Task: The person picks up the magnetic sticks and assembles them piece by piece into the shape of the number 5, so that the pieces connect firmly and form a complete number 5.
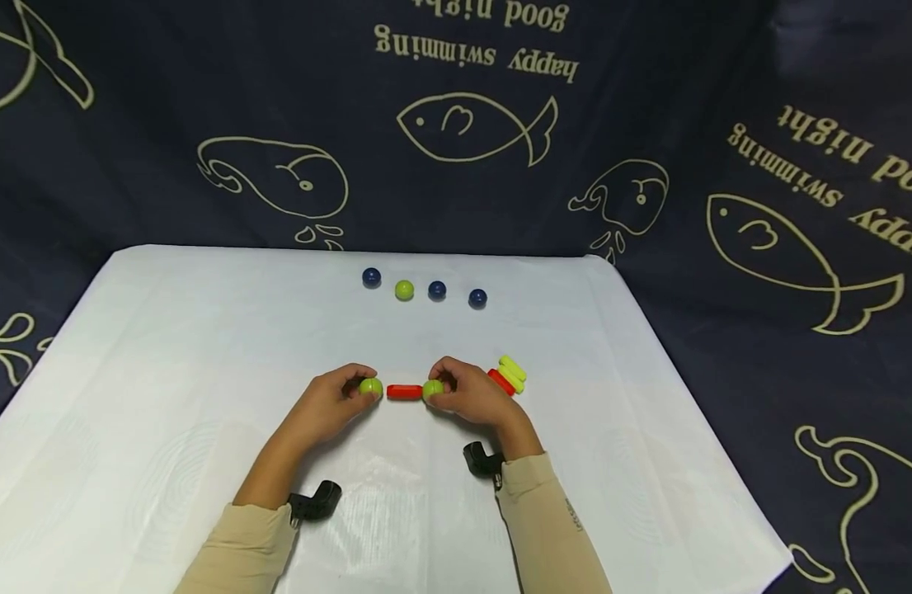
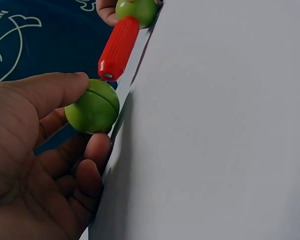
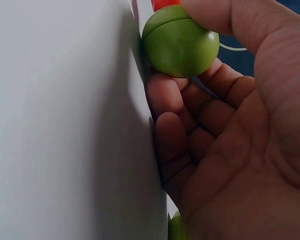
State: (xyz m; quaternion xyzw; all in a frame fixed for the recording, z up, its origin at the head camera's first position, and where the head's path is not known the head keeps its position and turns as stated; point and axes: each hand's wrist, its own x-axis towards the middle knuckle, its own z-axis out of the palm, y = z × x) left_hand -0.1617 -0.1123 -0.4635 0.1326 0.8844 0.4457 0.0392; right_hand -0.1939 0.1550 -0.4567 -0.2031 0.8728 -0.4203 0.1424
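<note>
My left hand (image 1: 336,404) pinches a green ball (image 2: 93,106) with a seam round it, thumb on one side and fingertips on the other. A second green ball (image 3: 181,42) is pinched by my right hand (image 1: 474,393). Between the two balls lies a red rod (image 1: 404,393), its right end against the right ball. A small gap separates the rod's left end from the left ball. In the left wrist view, a small hole shows in the rod's near end. Both hands are low over the white table.
Farther back on the white table (image 1: 204,330) stand several balls in a loose row: blue balls (image 1: 437,290) and a green ball (image 1: 404,289). Just right of my right hand lie a red rod (image 1: 502,381) and yellow-green rods (image 1: 512,369). A dark printed cloth (image 1: 471,206) hangs behind.
</note>
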